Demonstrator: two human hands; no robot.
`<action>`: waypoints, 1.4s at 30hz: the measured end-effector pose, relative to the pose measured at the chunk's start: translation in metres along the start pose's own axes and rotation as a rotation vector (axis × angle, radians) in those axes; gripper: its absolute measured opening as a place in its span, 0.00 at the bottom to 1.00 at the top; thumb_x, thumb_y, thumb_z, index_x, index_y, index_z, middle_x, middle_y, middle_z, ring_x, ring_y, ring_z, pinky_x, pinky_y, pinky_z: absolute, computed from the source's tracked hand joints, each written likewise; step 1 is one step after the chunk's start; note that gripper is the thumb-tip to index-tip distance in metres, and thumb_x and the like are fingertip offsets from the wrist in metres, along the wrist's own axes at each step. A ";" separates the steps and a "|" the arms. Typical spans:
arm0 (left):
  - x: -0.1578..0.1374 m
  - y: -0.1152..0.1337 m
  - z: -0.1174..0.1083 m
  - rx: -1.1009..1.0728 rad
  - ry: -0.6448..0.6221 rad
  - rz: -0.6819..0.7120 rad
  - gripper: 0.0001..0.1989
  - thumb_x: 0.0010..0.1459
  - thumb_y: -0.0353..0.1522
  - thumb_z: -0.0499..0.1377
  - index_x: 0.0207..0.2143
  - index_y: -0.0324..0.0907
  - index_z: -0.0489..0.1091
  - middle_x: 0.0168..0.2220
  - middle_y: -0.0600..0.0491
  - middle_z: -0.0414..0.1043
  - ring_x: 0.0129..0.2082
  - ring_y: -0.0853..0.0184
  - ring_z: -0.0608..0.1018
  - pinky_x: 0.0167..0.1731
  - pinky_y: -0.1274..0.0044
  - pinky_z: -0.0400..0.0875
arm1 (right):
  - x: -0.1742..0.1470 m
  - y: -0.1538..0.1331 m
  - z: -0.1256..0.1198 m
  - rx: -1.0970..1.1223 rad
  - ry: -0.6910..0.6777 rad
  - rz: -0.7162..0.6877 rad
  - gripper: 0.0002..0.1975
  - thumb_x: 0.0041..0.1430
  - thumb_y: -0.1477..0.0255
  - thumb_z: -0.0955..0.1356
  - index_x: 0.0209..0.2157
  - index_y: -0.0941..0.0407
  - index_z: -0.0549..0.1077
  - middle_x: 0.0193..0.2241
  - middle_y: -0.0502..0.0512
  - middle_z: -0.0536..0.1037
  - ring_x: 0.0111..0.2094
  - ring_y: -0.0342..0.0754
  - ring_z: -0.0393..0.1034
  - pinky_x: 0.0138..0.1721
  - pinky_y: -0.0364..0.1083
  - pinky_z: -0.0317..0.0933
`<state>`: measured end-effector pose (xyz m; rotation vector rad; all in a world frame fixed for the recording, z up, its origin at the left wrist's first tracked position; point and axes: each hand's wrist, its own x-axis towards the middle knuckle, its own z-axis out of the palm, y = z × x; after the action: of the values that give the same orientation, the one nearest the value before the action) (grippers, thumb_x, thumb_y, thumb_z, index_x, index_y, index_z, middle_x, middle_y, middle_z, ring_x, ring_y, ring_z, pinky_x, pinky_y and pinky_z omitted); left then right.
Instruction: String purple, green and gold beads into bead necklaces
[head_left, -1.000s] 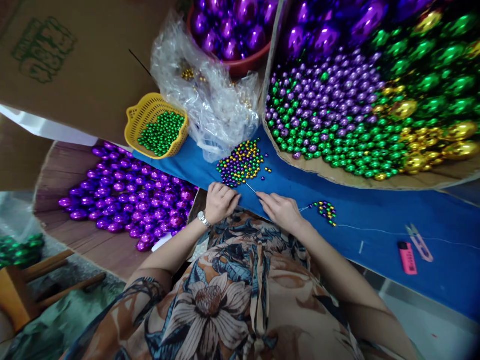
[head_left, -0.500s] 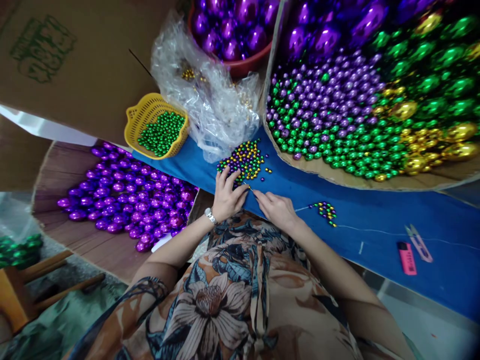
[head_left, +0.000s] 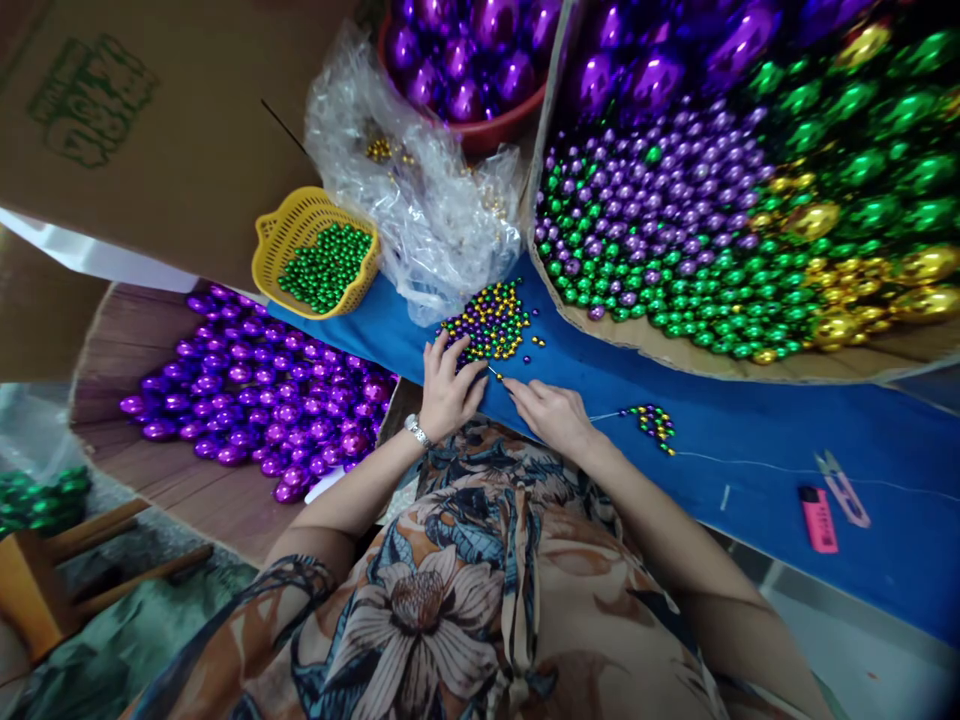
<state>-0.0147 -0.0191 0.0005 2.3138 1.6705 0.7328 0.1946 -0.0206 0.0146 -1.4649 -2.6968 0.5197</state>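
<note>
Pinched fingertips of the right hand [head_left: 551, 412] keep a closed grip on a thin needle [head_left: 495, 373], whose tip points into the near edge of the small bead pile [head_left: 491, 322]. That pile, a mix of purple, gold and green beads, lies on the blue tabletop [head_left: 750, 440] and serves as the landmark for the rest. Left hand [head_left: 447, 388] rests at the pile's near-left edge, fingers spread loosely over the beads, its grip slack; whether it has a bead in it cannot be told.

Right of the pile, behind the right hand, a white thread [head_left: 750, 462] runs across the tabletop and carries one short cluster of strung beads [head_left: 654, 422]. Farther right along the thread lie one pink lighter [head_left: 818, 518] and one pair of thread snips [head_left: 846, 487], just beside each other.

Directly beyond the pile sits a crumpled clear plastic bag [head_left: 420, 200] (a few gold beads show through it). Left of the bag, one yellow basket [head_left: 300, 225] contains small green beads. Beyond the bag, a red bowl [head_left: 495, 128] is filled with large purple balls. Right of the pile, a cardboard tray [head_left: 675, 352] is heaped with purple, green and gold beads of several sizes. Left and nearer, a brown box [head_left: 112, 330] carries a layer of purple beads.
</note>
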 end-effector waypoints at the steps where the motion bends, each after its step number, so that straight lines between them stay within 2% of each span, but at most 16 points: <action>1: 0.000 0.001 -0.001 -0.010 -0.012 0.004 0.11 0.60 0.36 0.57 0.45 0.45 0.72 0.59 0.44 0.63 0.66 0.49 0.55 0.61 0.49 0.52 | 0.001 -0.001 0.000 -0.002 -0.001 0.001 0.20 0.69 0.68 0.57 0.58 0.51 0.69 0.35 0.55 0.78 0.31 0.43 0.72 0.30 0.40 0.54; 5: 0.001 0.004 -0.004 -0.038 -0.035 0.019 0.12 0.60 0.36 0.57 0.45 0.44 0.72 0.58 0.44 0.64 0.66 0.50 0.55 0.62 0.50 0.51 | 0.001 0.000 0.001 0.010 0.048 0.001 0.20 0.68 0.68 0.58 0.58 0.52 0.69 0.35 0.55 0.78 0.32 0.42 0.72 0.30 0.40 0.54; 10: -0.001 -0.002 -0.008 -0.033 0.055 -0.019 0.09 0.61 0.35 0.57 0.42 0.42 0.72 0.57 0.44 0.66 0.65 0.52 0.57 0.62 0.52 0.52 | -0.008 0.005 0.004 0.052 0.110 -0.042 0.19 0.69 0.67 0.58 0.56 0.50 0.71 0.33 0.52 0.78 0.30 0.40 0.71 0.31 0.40 0.56; 35: -0.008 -0.007 -0.005 -0.017 0.019 -0.023 0.10 0.61 0.36 0.57 0.43 0.43 0.72 0.57 0.44 0.66 0.66 0.50 0.56 0.60 0.50 0.54 | -0.010 0.001 0.003 0.035 0.040 -0.052 0.19 0.69 0.67 0.57 0.56 0.49 0.70 0.34 0.53 0.78 0.31 0.40 0.71 0.30 0.40 0.55; 42: -0.006 -0.001 -0.004 -0.017 0.008 0.001 0.11 0.60 0.36 0.57 0.43 0.44 0.72 0.57 0.44 0.65 0.65 0.50 0.57 0.60 0.50 0.54 | -0.020 0.012 0.000 0.041 0.147 -0.039 0.18 0.69 0.67 0.58 0.55 0.51 0.72 0.33 0.52 0.78 0.31 0.40 0.71 0.32 0.39 0.57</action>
<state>-0.0189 -0.0243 0.0017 2.3037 1.6600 0.7547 0.2153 -0.0314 0.0135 -1.3799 -2.5804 0.4432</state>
